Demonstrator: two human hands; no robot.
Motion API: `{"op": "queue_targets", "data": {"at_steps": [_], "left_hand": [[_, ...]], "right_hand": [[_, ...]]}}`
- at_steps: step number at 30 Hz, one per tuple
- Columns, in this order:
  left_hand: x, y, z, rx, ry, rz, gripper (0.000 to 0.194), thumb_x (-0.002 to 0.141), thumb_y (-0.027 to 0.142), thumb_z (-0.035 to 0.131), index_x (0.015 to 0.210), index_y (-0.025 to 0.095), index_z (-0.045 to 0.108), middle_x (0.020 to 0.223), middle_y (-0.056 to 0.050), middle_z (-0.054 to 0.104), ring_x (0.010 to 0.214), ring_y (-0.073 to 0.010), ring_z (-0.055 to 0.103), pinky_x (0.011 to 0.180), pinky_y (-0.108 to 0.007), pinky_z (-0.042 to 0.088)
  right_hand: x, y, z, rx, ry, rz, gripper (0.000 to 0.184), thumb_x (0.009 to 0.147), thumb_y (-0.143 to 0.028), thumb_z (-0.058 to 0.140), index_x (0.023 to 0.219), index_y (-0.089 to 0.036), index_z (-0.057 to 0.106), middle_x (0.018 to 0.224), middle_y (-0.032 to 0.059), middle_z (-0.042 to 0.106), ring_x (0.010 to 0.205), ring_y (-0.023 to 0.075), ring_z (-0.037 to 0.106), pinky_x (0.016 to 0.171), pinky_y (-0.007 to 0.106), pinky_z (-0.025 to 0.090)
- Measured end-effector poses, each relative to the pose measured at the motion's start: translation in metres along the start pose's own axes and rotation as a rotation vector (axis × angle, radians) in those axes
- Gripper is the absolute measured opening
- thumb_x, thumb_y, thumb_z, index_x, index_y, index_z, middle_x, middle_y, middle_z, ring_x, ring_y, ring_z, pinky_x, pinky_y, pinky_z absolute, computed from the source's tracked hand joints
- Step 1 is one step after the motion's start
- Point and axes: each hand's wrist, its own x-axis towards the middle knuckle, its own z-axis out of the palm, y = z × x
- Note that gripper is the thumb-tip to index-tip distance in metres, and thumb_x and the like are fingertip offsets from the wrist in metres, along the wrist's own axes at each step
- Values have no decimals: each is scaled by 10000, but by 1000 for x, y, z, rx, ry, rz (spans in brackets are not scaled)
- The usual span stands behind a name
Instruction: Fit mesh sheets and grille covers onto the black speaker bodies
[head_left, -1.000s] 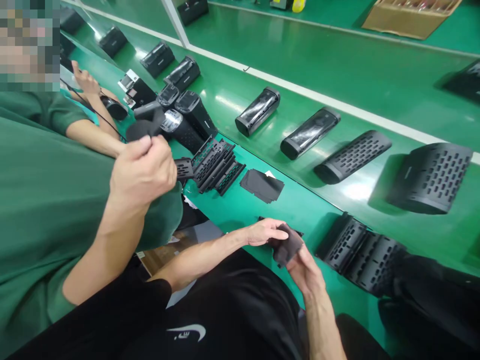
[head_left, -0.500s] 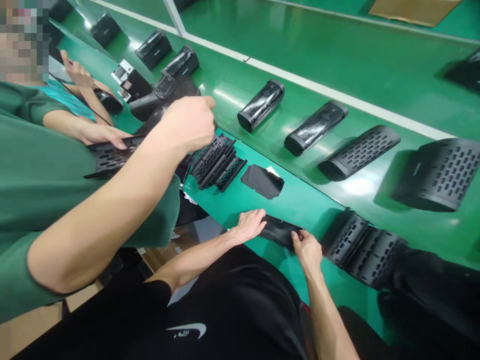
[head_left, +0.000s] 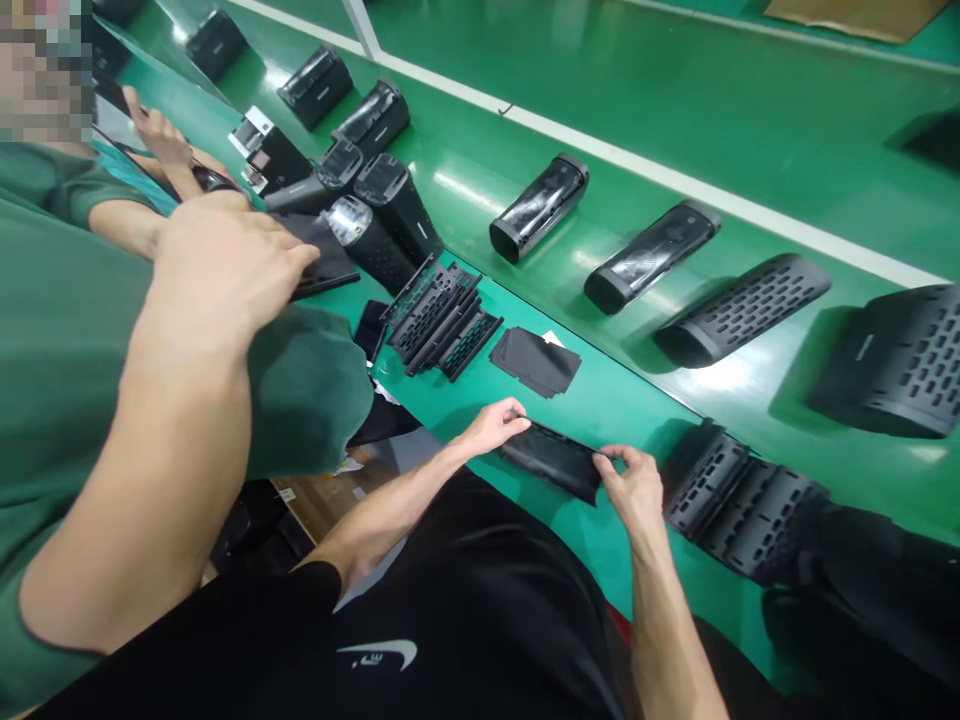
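A dark, shallow-curved black panel (head_left: 551,462) is held between my two hands, just above the green bench. My left hand (head_left: 496,424) pinches its upper left corner between thumb and fingers. At the panel's right end, my right hand (head_left: 634,482) grips the edge the same way. Beyond the panel lies a small pile of thin black sheets (head_left: 535,360) with a bit of white under its far edge. Slotted black grille panels (head_left: 442,318) are stacked to the left of that pile. More grille panels (head_left: 750,500) lie right of my right hand.
A co-worker's arm (head_left: 202,370) in a green sleeve reaches in at the left. Black cylindrical speaker-like units (head_left: 540,208) stand in a row on the shiny green surface beyond the bench (head_left: 450,400). Several black housings (head_left: 397,205) stand at the far left. Black fabric (head_left: 862,570) fills the lower right.
My left hand has gone from lying over the panel's left end to pinching its corner. The panel now tilts, its inside showing more. The co-worker's arm has swung left, uncovering black housings.
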Motion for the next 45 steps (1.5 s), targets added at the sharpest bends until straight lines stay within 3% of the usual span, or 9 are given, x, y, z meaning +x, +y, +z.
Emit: {"op": "queue_targets", "data": {"at_steps": [3, 5, 8, 10, 14, 18, 24, 34, 45], "left_hand": [[-11, 10, -11, -412, -74, -88, 476, 908, 614, 667, 1079, 177, 587, 702, 58, 584, 558, -81, 475, 568, -191, 367], [-21, 22, -13, -697, -107, -148, 590, 789, 651, 782, 1071, 181, 563, 720, 52, 602, 553, -80, 492, 561, -191, 374], [-35, 42, -14, -883, -114, -185, 680, 686, 586, 887, 1124, 183, 559, 792, 29, 641, 607, -98, 568, 596, -203, 434], [-43, 52, -13, -927, -136, -202, 702, 665, 538, 913, 1160, 187, 559, 807, 28, 646, 615, -101, 580, 606, -206, 443], [-52, 61, -9, -934, -195, -156, 674, 698, 514, 907, 1181, 181, 575, 784, 36, 630, 613, -92, 561, 615, -204, 414], [-55, 62, 0, -861, -161, -89, 599, 774, 479, 868, 1215, 175, 601, 751, 56, 586, 635, -78, 523, 644, -204, 375], [-69, 74, 11, -860, -142, -137, 614, 769, 468, 847, 1246, 175, 594, 831, 19, 642, 700, -109, 577, 684, -220, 395], [-94, 104, 23, -711, -33, -118, 577, 788, 491, 794, 1216, 153, 607, 653, 89, 435, 541, -58, 323, 566, -224, 226], [-105, 107, 30, -657, -2, -108, 576, 755, 312, 720, 1295, 147, 607, 712, 85, 384, 561, -49, 291, 569, -227, 211]], "right_hand": [[-15, -3, -15, 188, -157, 10, 590, 705, -687, 757, 1047, -206, 738, 833, 51, 671, 824, 279, 662, 736, 408, 547], [-31, -3, -24, 419, -232, 59, 719, 652, -674, 855, 1180, -207, 711, 711, -9, 629, 690, 229, 634, 641, 353, 530], [-56, 0, -32, 740, -214, 118, 759, 544, -496, 1008, 1187, -219, 717, 642, -65, 571, 603, 154, 571, 595, 280, 501], [-69, 3, -34, 817, -147, 130, 700, 530, -450, 1025, 1124, -214, 739, 690, -48, 615, 620, 135, 581, 603, 259, 506], [-88, 7, -37, 851, 2, 190, 605, 508, -466, 1027, 979, -198, 757, 750, -15, 673, 641, 129, 603, 606, 250, 514], [-100, 9, -45, 884, 77, 195, 548, 555, -483, 1009, 946, -200, 750, 896, 23, 742, 731, 146, 659, 677, 265, 550], [-102, 24, -61, 921, 37, 231, 554, 501, -367, 1045, 927, -214, 724, 736, -53, 654, 624, 83, 568, 587, 177, 482], [-99, 38, -74, 934, -21, 197, 551, 524, -408, 1025, 954, -219, 737, 819, -21, 709, 722, 124, 641, 669, 213, 537], [-95, 42, -74, 966, -44, 207, 602, 486, -411, 1025, 983, -207, 753, 833, -1, 715, 730, 133, 646, 672, 223, 540]]}}
